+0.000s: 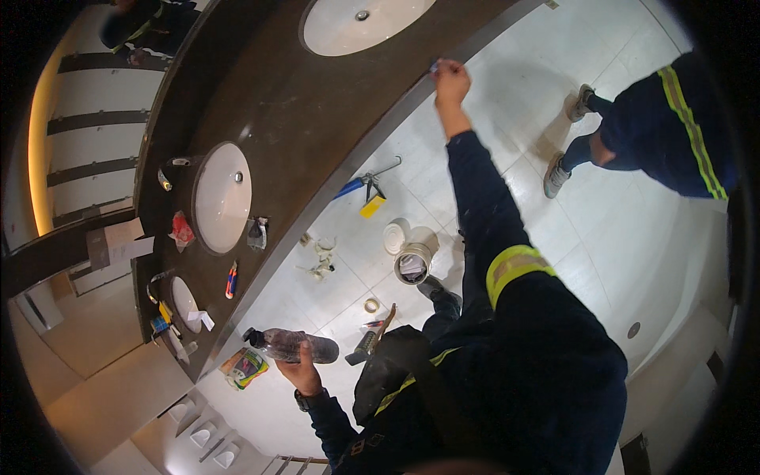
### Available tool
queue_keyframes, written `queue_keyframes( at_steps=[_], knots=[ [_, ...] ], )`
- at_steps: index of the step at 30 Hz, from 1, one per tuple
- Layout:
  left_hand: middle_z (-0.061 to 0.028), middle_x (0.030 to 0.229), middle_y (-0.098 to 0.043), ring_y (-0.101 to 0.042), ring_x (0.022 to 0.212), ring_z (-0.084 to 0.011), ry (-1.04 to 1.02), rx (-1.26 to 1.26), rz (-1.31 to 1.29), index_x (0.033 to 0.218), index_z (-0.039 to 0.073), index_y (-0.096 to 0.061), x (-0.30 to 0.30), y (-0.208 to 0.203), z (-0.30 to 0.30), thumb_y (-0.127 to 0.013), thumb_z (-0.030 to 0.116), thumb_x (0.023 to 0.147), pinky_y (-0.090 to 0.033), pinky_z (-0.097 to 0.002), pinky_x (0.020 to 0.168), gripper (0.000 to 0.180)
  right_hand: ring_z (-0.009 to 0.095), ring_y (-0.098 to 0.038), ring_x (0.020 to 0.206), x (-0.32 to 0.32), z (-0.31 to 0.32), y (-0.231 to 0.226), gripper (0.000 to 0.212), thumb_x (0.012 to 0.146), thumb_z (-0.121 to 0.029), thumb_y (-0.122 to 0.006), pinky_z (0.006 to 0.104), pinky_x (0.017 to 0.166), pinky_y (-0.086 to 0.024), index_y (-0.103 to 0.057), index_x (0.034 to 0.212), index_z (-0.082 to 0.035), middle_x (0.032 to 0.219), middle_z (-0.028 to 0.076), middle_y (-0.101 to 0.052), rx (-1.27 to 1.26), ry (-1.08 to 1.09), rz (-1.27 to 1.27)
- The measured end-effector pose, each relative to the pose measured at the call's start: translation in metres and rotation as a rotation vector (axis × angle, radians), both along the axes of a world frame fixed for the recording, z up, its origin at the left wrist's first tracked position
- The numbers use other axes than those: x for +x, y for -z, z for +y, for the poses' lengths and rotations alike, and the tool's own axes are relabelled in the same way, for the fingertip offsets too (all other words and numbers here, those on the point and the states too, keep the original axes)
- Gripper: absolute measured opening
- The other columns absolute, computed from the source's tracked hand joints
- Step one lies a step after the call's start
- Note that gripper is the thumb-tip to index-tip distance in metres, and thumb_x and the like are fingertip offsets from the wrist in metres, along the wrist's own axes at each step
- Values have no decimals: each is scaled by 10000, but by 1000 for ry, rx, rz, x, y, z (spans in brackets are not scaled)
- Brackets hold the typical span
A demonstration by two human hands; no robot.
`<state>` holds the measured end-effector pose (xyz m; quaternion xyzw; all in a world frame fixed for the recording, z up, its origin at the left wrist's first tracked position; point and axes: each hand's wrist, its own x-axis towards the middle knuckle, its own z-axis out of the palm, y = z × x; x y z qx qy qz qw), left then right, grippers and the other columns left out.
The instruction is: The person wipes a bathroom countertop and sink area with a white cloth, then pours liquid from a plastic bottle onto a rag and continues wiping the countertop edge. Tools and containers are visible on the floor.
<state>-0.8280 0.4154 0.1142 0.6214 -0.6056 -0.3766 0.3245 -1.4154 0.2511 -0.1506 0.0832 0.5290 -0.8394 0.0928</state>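
Observation:
My left hand (298, 370), with a watch on its wrist, is wrapped round a plastic bottle (323, 349) with a dark cap. The bottle lies nearly level, its cap pointing left, and looks dark inside. My right arm stretches far ahead, and my right hand (452, 81) is closed at the front edge of the dark brown countertop (317, 103). Something small and dark shows at its fingertips, too small to name. Below the bottle, a colourful plastic bag (244, 368) lies near the counter's end.
White basins (224, 198) are set in the countertop, with a red-and-blue tool (231, 280) and a red plastic wrapper (181, 229) around them. On the tiled floor are a caulking gun (366, 184), a bucket (413, 264), a tape roll (371, 305) and a hammer (372, 339). Another person (665, 134) stands at right.

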Motion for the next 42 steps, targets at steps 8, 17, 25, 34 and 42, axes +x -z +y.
queue_keyframes(
  at_steps=[8,17,25,34,42],
  knots=[
    [-100,1086,-646,-626,982,-198,5,-1,48,1247,0,-521,13,0,5,-761,115,860,-501,-353,932,469,198,-672,740,-56,16,3,158,863,-4,-714,312,607,-603,-610,979,25,910,114,-655,71,-59,63],
    [-98,1115,-639,-615,996,-193,-46,-14,-11,1272,-2,-512,56,-12,13,-756,104,865,-501,-353,936,486,170,-655,620,103,-7,-8,41,864,20,-664,304,565,-565,-648,899,4,799,102,-687,46,-95,-52],
    [-124,1167,-633,-621,1053,-213,78,-81,-23,1343,-21,-474,84,-6,9,-723,116,915,-498,-355,962,513,157,-614,576,276,-38,-24,108,891,-66,-700,316,515,-489,-610,863,-13,750,80,-661,2,-136,-248],
    [-109,1139,-641,-618,1021,-203,25,-118,-123,1259,-2,-537,28,-11,-6,-776,170,878,-504,-351,933,481,151,-634,618,156,-24,-11,142,875,-79,-740,293,521,-543,-618,869,-6,768,75,-651,-11,18,-229],
    [-103,1116,-634,-616,984,-207,106,-31,-90,1273,-2,-516,-152,7,-44,-784,165,862,-507,-354,908,518,141,-634,582,-68,18,-21,214,841,-132,-794,286,503,-550,-643,851,20,732,72,-647,104,3,-138]
  ],
)
